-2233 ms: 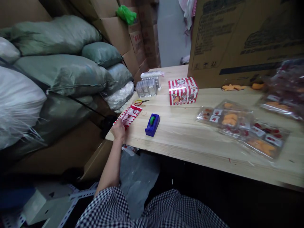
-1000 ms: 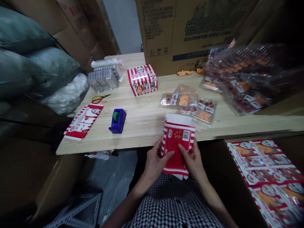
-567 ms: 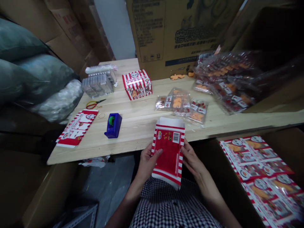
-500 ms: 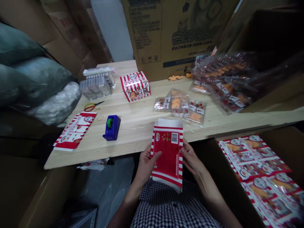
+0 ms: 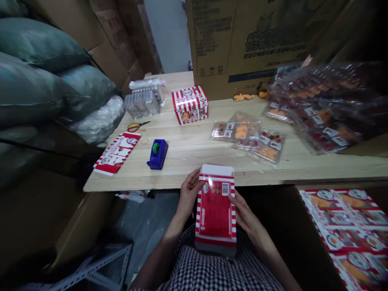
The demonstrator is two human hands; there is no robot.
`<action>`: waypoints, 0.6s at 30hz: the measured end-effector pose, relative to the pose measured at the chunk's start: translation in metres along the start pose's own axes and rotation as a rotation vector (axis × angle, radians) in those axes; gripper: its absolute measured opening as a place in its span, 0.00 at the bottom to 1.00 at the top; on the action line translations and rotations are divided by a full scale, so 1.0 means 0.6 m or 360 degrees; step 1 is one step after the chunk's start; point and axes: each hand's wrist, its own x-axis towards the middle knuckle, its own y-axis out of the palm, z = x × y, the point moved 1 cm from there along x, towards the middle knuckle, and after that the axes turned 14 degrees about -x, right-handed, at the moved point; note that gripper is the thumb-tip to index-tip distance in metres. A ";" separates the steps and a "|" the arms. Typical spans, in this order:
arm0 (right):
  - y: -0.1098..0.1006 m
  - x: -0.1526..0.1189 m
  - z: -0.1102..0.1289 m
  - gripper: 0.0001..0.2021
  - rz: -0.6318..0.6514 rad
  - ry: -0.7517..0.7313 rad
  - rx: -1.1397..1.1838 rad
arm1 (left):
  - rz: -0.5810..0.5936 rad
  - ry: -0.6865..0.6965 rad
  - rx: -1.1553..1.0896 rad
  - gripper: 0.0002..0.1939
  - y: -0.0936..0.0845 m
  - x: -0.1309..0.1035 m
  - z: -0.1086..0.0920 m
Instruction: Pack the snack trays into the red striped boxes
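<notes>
Below the table's front edge, a red-and-white striped box (image 5: pixel 216 212) is held upright-on between both hands, its barcode side facing up and a pale flap showing at the far end. My left hand (image 5: pixel 190 194) grips its left edge near the top, thumb on the printed face. My right hand (image 5: pixel 245 211) holds the right edge, fingertips on the panel beside the barcode. On the table stand a blue tape dispenser (image 5: pixel 158 154) with green tape and an assembled striped box (image 5: pixel 190 106). Clear packs with orange pieces (image 5: pixel 241 131) lie to the right.
Flat printed cartons (image 5: pixel 117 153) and scissors (image 5: pixel 138 126) lie on the table's left, near stacked plastic cases (image 5: pixel 142 104). Bagged packs (image 5: pixel 327 109) pile at the right. More printed sheets (image 5: pixel 348 226) fill a carton below. Sacks (image 5: pixel 30 76) stand left.
The held box looks opened out, with more depth. My left hand has moved up along its edge. The view has shifted left, so the table's items appear farther right.
</notes>
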 end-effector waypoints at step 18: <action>0.005 0.021 0.047 0.21 -0.0256 -0.0574 -0.0520 | -0.0117 -0.0039 0.0402 0.14 -0.048 -0.019 -0.015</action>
